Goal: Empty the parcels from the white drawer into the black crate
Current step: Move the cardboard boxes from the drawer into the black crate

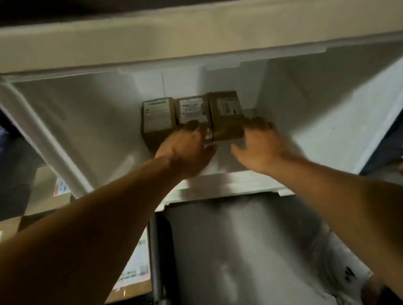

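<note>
Three brown cardboard parcels with white labels stand side by side at the back of the open white drawer (74,120): a left parcel (158,118), a middle parcel (192,109) and a right parcel (226,110). My left hand (186,148) reaches in, its fingertips on the lower front of the middle parcel. My right hand (260,144) is spread at the right parcel's lower right corner, with its fingers touching that side. Both hands are blurred, so whether either one grips is unclear. The black crate is not in view.
The drawer's front rim (223,187) lies under my forearms, with a grey surface (241,246) below it. Labelled cardboard boxes (49,189) stand at the lower left. A white ledge (184,31) overhangs the drawer at the top. Dark objects sit at the right edge.
</note>
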The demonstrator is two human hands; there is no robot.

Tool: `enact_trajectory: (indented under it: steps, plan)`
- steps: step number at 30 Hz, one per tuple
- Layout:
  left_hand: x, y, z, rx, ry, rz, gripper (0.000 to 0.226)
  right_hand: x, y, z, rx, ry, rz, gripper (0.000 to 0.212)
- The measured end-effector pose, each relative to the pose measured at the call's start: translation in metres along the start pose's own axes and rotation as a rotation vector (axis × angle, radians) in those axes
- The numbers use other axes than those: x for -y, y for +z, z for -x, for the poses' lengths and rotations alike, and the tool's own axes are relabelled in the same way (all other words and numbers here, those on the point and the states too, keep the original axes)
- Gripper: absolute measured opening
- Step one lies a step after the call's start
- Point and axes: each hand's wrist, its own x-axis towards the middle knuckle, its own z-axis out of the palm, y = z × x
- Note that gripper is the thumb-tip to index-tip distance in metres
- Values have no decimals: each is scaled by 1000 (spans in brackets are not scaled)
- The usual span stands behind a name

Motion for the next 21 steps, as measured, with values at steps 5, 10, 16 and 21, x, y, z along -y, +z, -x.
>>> enact_trajectory:
  steps: [5, 10, 16, 21]
  plan:
    - [-15, 24, -68, -55, -14, 325, 43, -17, 13, -60, 14, 153, -363, 54]
    - [-32, 40, -103, -127, -297, 506, 32, -29, 29, -88, 157, 285, -911, 54]
    - [-42, 39, -99, -189, -510, 1102, 13, -20, 21, -74, 46, 448, -1192, 54]
    - [-52, 13, -57, -184, -554, 1423, 20, -8, -10, -35, -76, 470, -1323, 38]
